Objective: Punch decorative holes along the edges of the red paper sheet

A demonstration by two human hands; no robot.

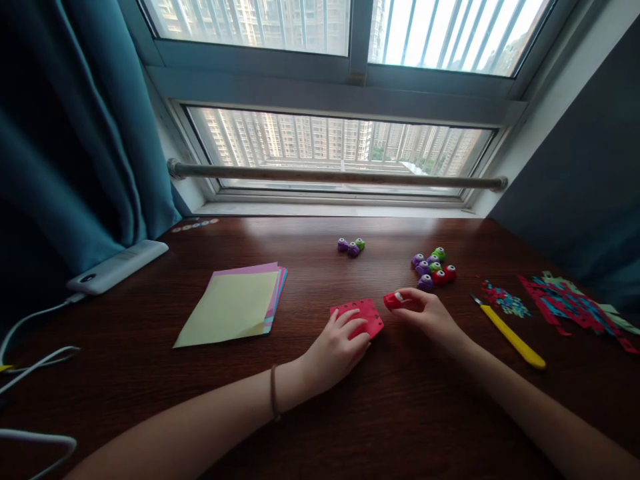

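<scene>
Red paper square (364, 315), small and edged with a row of punched holes, is lying flat on the dark wooden desk (310, 413), near centre. Left hand (336, 347) is pressing down on its near edge, fingers spread flat, nothing gripped. Right hand (426, 312) is closing around a small red craft punch (395, 300), holding it just beside the paper's right corner; fingers are curling narrow around the body. Punch mouth is too small to read, so whether the paper edge is already inside is unclear.

Step in hand, as judged: punching along the paper's border. Next move is likely calling for sliding the edge into the slot and pressing down while the left hand is keeping the sheet from shifting.

Nearby: 7 or so small round punches, purple, green and red (433, 268); 3 more farther back (351, 247); stack of pastel sheets (234, 304) to the left; yellow-handled craft knife (511, 335); red and teal scraps (570, 303) at right.
</scene>
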